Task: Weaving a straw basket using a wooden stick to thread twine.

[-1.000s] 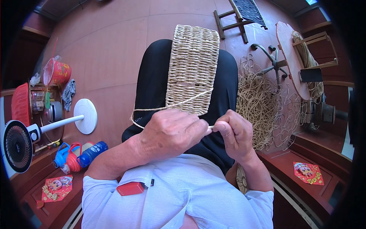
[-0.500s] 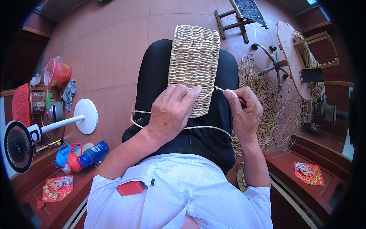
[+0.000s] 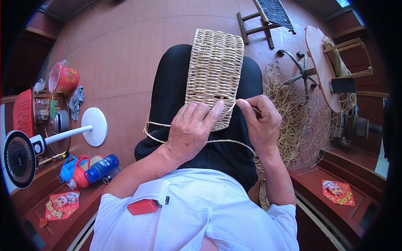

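A long woven panel of pale twisted cord lies across my lap, its far end past my knees. My left hand rests on the near part, thumb pressed on the weave and fingers curled over its left side. Dark gaps show in the weave just beyond my thumb. My right hand is at the right edge, thumb and forefinger pinching a cord where it leaves the panel. A loose length of the same cord runs under my left wrist, loops out at the left and reaches toward my right forearm.
A large tangle of cord lies on the floor at my right, by a wheeled chair base. A white fan, bottles and a red bucket stand at left. A folding stool is ahead.
My right hand has moved slightly left, up to the panel's edge. The panel has shifted a little, and dark gaps in the weave now show beyond my left thumb.
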The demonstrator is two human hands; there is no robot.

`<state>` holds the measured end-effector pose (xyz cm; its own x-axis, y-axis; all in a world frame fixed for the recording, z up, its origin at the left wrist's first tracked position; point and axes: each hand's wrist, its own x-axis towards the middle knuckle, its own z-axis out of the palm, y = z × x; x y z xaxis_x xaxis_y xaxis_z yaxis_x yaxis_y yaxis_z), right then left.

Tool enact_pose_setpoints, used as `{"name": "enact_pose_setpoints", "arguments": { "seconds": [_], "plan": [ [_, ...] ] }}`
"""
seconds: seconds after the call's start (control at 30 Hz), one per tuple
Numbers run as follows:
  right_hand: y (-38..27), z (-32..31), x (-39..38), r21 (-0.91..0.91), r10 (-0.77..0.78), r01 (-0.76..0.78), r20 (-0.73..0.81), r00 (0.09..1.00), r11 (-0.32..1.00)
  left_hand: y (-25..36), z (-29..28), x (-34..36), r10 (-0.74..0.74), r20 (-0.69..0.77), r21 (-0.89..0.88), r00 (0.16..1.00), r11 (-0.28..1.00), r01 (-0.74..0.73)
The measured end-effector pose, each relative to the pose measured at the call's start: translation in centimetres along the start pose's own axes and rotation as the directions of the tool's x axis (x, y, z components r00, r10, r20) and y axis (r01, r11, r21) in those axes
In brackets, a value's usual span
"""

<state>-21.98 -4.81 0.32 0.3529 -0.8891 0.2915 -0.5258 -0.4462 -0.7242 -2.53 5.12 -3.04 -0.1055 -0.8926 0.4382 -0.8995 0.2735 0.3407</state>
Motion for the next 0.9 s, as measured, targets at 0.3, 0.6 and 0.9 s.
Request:
{"name": "enact_pose_setpoints", "arguments": {
  "seconds": [0.3,0.6,0.9],
  "plan": [
    [-0.3,0.8,0.2,-0.043,-0.067,0.069,0.056,0.996,0.997,-0.2,0.0,-0.2,-0.007,0.000,-0.024,1.000,1.000,0.007],
    [0.0,2.0,0.2,-0.114,-0.090,0.098,0.067,0.994,0.989,-0.1,0.0,0.0,-0.025,-0.009,-0.045,1.000,0.999,0.025],
    [1.1,2.6,0.4,0.622,0.401,-0.518,0.331,0.854,0.587,-0.8,-0.3,-0.2,-0.067,-0.044,-0.172,0.997,0.983,0.059]
  ]
}}
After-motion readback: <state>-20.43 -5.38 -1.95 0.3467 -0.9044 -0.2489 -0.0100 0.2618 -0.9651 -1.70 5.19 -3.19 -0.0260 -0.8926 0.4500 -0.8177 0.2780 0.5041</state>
